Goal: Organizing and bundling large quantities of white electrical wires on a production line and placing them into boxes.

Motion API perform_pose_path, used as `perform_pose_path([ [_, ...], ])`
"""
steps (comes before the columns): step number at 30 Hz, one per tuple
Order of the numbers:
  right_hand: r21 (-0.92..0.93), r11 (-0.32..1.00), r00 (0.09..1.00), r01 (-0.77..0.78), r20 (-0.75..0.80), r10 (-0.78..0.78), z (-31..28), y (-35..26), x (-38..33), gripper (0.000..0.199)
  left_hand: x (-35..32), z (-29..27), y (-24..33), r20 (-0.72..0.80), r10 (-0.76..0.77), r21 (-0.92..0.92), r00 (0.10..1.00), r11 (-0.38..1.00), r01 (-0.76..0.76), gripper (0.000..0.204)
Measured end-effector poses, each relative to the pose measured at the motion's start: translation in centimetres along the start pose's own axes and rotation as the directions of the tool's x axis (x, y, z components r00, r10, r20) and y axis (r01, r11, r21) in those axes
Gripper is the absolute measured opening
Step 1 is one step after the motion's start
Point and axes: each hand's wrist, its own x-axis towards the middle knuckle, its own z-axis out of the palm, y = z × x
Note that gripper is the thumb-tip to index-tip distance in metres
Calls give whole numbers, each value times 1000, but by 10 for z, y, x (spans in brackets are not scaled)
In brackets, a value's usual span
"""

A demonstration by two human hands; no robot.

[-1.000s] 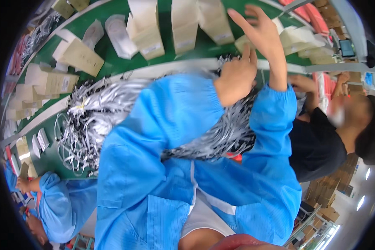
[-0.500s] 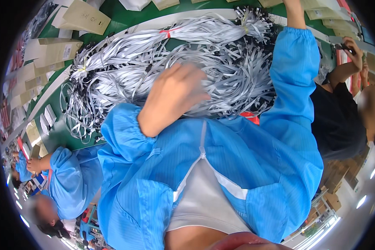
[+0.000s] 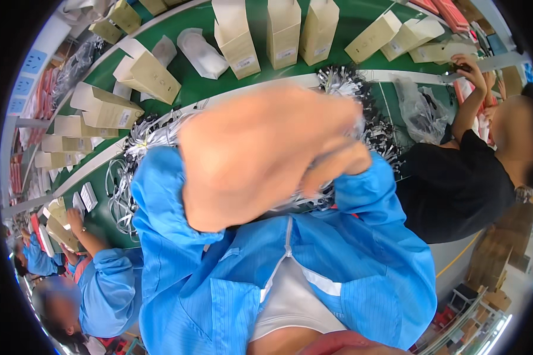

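My left hand (image 3: 249,151) is raised close in front of me, large and smeared by motion, its fingers pointing right. Just behind its fingertips is my right hand (image 3: 346,163), partly covered and also blurred. Whether either one holds anything cannot be made out. Beneath them lies a heap of flat silver-grey ribbon cables with small black connectors (image 3: 385,142), mostly hidden by my hands. Its bundled cable ends (image 3: 340,83) stick out at the far right, and loose cable loops (image 3: 121,198) trail at the left.
Open cardboard boxes (image 3: 283,44) line the far side of the green table (image 3: 189,89), beside a white wrapped packet (image 3: 201,53). A clear plastic bag (image 3: 420,106) lies at the right. A co-worker in black (image 3: 456,189) is close on the right, another in blue (image 3: 109,290) on the left.
My right hand has come back from the far right to meet my left. The left hand has risen and moved right, now covering much of the cables. The view has tilted toward the boxes.
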Motion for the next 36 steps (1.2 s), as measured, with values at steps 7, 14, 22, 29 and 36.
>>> perform_pose_path([
  [7, 10, 951, 839, -309, -467, 278, -14, -36, -24, 27, -40, -67, -49, -416, -572, -48, 707, 790, 611, 21],
  [14, -693, 711, 981, -116, -192, -27, -48, -69, 18, 31, -22, 13, -73, -163, -72, -118, 984, 992, 53, 127],
  [22, -745, 584, 906, -322, -422, -38, -69, -129, 28, 25, -12, 63, -130, 769, -323, -377, 552, 468, 799, 59],
  [29, -533, 807, 818, -256, -564, -112, -53, -48, 9, 22, 17, 81, -100, 195, -765, -975, 613, -218, 38, 69],
  [36, -722, 552, 639, -417, -665, -387, -15, -17, 8, 30, -31, 93, -140, 198, -442, -941, 875, -335, 44, 82],
])
